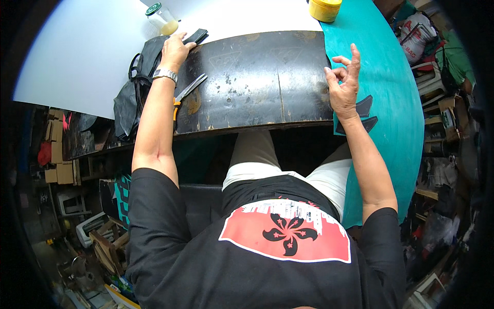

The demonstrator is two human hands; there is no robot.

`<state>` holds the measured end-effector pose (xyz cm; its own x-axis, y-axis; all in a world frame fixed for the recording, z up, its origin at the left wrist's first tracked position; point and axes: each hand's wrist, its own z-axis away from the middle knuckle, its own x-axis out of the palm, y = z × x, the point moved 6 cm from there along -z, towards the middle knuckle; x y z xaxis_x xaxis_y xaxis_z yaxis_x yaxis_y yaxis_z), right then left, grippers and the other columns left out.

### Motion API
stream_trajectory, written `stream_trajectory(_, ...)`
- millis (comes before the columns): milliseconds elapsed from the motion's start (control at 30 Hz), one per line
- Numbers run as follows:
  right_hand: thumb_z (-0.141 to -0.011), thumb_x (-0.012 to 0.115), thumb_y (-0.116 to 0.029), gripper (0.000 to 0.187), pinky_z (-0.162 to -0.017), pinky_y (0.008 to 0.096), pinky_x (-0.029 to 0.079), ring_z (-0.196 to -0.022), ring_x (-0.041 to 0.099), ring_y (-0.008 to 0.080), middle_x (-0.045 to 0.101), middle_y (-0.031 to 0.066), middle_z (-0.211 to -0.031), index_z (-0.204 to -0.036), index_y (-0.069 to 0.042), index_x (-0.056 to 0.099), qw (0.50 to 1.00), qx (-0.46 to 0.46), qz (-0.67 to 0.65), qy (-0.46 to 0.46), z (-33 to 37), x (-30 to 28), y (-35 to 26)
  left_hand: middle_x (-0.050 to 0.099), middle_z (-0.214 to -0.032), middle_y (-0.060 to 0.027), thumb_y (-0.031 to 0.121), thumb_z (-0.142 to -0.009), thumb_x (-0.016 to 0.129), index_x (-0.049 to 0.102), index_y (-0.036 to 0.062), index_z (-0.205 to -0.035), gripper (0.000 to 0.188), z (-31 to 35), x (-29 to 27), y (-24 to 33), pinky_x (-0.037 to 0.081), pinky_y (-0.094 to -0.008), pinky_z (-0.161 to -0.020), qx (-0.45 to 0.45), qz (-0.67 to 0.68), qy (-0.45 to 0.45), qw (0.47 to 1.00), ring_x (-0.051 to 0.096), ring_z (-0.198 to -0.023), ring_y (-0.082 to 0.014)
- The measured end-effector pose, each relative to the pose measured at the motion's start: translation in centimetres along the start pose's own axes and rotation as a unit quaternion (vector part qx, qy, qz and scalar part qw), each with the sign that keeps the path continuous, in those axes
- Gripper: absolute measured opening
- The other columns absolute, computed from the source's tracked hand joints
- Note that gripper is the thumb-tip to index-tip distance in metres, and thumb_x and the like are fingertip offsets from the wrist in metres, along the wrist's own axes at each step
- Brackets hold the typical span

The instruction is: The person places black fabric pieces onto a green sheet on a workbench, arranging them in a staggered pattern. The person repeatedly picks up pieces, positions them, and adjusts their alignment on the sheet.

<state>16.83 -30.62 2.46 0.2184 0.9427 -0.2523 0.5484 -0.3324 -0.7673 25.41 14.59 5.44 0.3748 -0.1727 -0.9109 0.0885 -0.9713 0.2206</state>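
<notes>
My left hand rests on a black leather piece at the far left corner of the dark worn work board; its fingers lie flat on the piece. A metal watch sits on that wrist. My right hand hovers over the board's right edge with fingers spread and curled, holding nothing. A pair of scissors with orange grips lies on the board just right of my left forearm. Two dark cut pieces lie on the teal sheet beside my right wrist.
A large white sheet covers the table at left, a teal sheet at right. A glass jar with yellowish liquid and a yellow tub stand at the back. Black material hangs off the left edge. Clutter fills the floor on both sides.
</notes>
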Motion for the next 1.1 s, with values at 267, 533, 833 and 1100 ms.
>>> stream_trajectory(267, -0.09, 0.066, 0.002, 0.087, -0.066, 0.0203, 0.05, -0.071, 0.058, 0.0052, 0.057, 0.0072, -0.114, -0.161, -0.023, 0.021, 0.998, -0.014, 0.016, -0.054, -0.7, 0.5, -1.1, 0.074, -0.113, -0.0166, 0.032, -0.078, 0.085, 0.075, 0.0111, -0.118, 0.046, 0.6, 1.7, -0.1, 0.054, -0.0408, -0.095, 0.051, 0.019, -0.011, 0.998, 0.07, -0.103, -0.035)
stream_trajectory(533, -0.088, 0.064, 0.008, 0.089, -0.067, 0.0215, 0.052, -0.07, 0.057, 0.0051, 0.056, 0.0084, -0.115, -0.161, -0.023, 0.022, 0.994, 0.065, -0.056, -0.064, 0.0, 1.1, -0.8, 0.077, -0.1, -0.005, 0.03, -0.081, 0.085, 0.078, 0.0101, -0.11, 0.035, 1.0, 1.5, 2.6, 0.054, -0.0302, -0.084, 0.049, 0.194, -0.17, 0.965, 0.069, -0.09, -0.0134)
stream_trajectory(833, -0.089, 0.062, 0.009, 0.085, -0.085, 0.0279, 0.058, -0.093, 0.064, 0.0109, 0.055, 0.0118, -0.131, -0.16, -0.019, 0.024, 0.989, -0.064, -0.089, -0.098, -0.5, 8.4, -4.4, 0.069, -0.085, -0.0007, 0.022, -0.093, 0.075, 0.072, 0.0039, -0.1, 0.02, 4.1, 4.0, 7.5, 0.051, -0.0238, -0.069, 0.002, 0.422, -0.195, 0.885, 0.059, -0.076, -0.0075)
stream_trajectory(1100, -0.09, 0.063, -0.007, 0.081, -0.112, 0.0507, 0.04, -0.115, 0.063, 0.0356, 0.053, 0.0217, -0.14, -0.16, -0.018, 0.024, 0.967, -0.155, 0.121, -0.16, -1.8, 15.4, -6.1, 0.064, -0.086, 0.0045, 0.023, -0.09, 0.078, 0.073, 0.0094, -0.101, 0.018, 5.1, 4.4, 5.3, 0.049, -0.0215, -0.066, -0.101, 0.58, -0.145, 0.795, 0.055, -0.073, -0.0055)
